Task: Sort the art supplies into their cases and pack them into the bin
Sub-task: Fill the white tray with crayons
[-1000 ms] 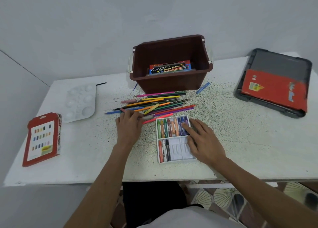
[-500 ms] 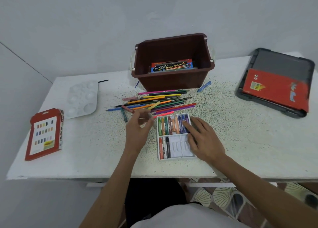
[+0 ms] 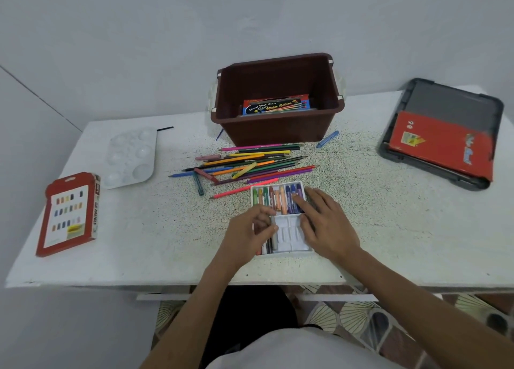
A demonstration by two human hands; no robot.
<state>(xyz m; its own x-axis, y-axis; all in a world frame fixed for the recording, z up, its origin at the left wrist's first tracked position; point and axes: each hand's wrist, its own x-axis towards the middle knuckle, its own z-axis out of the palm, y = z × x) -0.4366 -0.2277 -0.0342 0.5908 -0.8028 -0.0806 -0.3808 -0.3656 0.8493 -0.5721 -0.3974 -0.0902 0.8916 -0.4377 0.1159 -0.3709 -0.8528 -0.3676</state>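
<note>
Your left hand (image 3: 249, 229) covers the near-left slots of the pastel tray (image 3: 289, 233), with its fingers curled in toward the thumb. You cannot tell from this view whether they pinch a stick. Only the near ends of a few sticks show below the palm. Your right hand (image 3: 326, 224) lies flat and spread on the tray's right side. Its forefinger tip rests on the blue and purple pastels (image 3: 289, 194) of the far row, and the hand hides the tray's right rim.

The tray sits at the centre of the table, close to its near edge. Just beyond it the loose coloured pencils (image 3: 250, 162) lie fanned between the tray and the bin (image 3: 278, 132). The bin's front wall hides all but the top of a watercolour box (image 3: 275, 105) inside. A thin blue stick (image 3: 219, 134) pokes out at the bin's left corner, the rest of it hidden. A blue crayon (image 3: 327, 139) lies to the bin's right. At far right a red case (image 3: 442, 146) rests on a grey lid (image 3: 456, 104), and its print is too blurred to read. To the left lie a white palette (image 3: 130, 157) and a red oil pastels box (image 3: 69, 215).

The table (image 3: 139, 243) is white with dark flecks and stands against a plain pale wall (image 3: 167, 48). Patterned floor tiles (image 3: 347, 315) show beneath its near edge.
</note>
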